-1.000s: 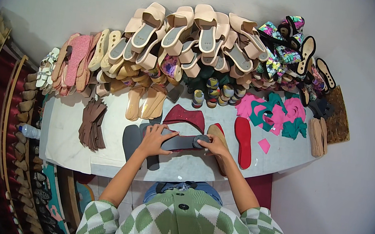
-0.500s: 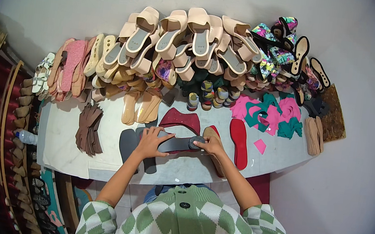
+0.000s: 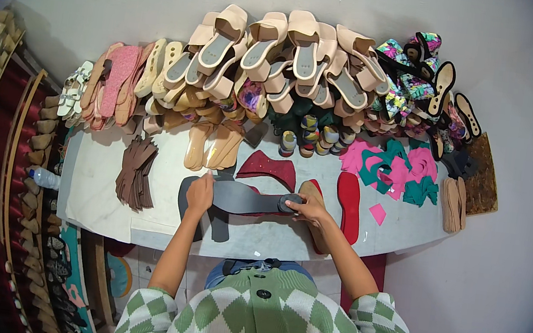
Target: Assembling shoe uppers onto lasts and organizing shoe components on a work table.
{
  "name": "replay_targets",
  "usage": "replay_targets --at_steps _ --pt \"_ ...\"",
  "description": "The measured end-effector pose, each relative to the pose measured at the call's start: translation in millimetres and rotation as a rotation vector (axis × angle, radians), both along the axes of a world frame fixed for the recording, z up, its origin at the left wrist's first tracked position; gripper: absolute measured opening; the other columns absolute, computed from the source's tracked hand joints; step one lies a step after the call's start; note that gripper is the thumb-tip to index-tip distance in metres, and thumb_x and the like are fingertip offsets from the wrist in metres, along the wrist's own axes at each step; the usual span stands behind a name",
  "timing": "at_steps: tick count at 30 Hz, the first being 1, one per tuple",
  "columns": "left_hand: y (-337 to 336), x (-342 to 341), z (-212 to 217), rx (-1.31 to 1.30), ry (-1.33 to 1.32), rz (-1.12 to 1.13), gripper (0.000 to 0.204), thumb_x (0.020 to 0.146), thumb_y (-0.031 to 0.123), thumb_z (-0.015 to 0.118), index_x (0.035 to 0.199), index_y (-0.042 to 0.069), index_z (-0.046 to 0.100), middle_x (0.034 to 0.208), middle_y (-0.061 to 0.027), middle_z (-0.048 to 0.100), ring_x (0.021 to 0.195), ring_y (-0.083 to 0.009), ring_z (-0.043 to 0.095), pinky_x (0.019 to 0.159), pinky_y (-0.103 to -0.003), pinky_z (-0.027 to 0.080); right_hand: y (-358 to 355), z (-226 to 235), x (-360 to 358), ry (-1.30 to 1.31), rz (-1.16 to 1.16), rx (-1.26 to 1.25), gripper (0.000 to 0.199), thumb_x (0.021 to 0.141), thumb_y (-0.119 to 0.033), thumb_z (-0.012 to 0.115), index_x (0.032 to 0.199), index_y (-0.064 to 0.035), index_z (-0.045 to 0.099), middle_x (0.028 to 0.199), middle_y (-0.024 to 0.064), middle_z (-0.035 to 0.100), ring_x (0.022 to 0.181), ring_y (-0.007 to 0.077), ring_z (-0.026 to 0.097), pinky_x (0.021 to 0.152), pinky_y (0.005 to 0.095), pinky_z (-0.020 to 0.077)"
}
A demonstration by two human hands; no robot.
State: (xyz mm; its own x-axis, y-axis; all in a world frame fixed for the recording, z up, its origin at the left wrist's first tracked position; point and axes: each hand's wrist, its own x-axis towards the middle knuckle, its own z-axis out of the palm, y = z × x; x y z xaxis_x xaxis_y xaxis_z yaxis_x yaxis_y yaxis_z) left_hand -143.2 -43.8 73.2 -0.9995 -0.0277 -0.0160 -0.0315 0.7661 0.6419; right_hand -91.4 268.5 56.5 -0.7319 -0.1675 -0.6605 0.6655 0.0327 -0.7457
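Observation:
Between my hands lies a grey shoe sole (image 3: pixel 245 200), stretched sideways over the table. My left hand (image 3: pixel 200 193) is closed around its wide end. On the other end, my right hand (image 3: pixel 310 211) grips the sole by a round dark grey heel piece (image 3: pixel 289 202). Dark red material peeks out along the sole's near edge. Beyond it a dark red sparkly upper piece (image 3: pixel 268 169) lies flat. More grey soles (image 3: pixel 219 226) rest beside and beneath my left hand. A tan sole with a red edge (image 3: pixel 311 191) sits partly under my right hand.
A bright red insole (image 3: pixel 348 207) lies to the right, near pink and teal scraps (image 3: pixel 390 171). Brown strips (image 3: pixel 136 173) are piled at left. Beige heeled sandals (image 3: pixel 262 45) are heaped along the wall. A bottle (image 3: pixel 44 178) stands by the shelves at left.
My left hand has gone from spread fingers on the sole to a closed grip at its wide end. My right hand stays at the heel end. The view has shifted slightly.

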Motion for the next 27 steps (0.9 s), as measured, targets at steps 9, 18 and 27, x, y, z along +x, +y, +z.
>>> replay_targets --at_steps 9,18,27 --pt "12 -5 -31 -0.182 0.113 0.157 0.043 0.093 0.024 0.036 0.069 -0.003 0.06 0.068 -0.0242 0.058 0.065 -0.0412 0.056 0.06 -0.048 0.043 -8 4 8 0.056 -0.067 0.013 0.047 0.075 -0.022 0.072 0.112 -0.0009 0.054 0.09 0.0063 0.062 0.074 0.0117 0.057 0.053 0.0236 0.0461" --pt "1 17 -40 -0.101 0.185 0.16 0.041 0.093 0.023 0.037 0.068 -0.004 0.056 0.067 -0.025 0.056 0.063 -0.0423 0.055 0.056 -0.048 0.039 -24 -1 37 0.175 -0.126 0.074 0.062 0.071 -0.02 0.076 0.122 0.001 0.048 0.091 0.0065 0.062 0.07 0.0083 0.056 0.053 0.0212 0.0422" --pt "9 16 -12 0.149 -0.057 0.268 0.047 0.092 0.036 0.035 0.077 -0.001 0.06 0.076 -0.0239 0.059 0.075 -0.0406 0.056 0.067 -0.044 0.041 -17 3 31 0.074 -0.2 0.001 0.052 0.074 -0.016 0.072 0.119 0.0011 0.051 0.09 0.0056 0.06 0.068 0.007 0.055 0.051 0.0186 0.0404"
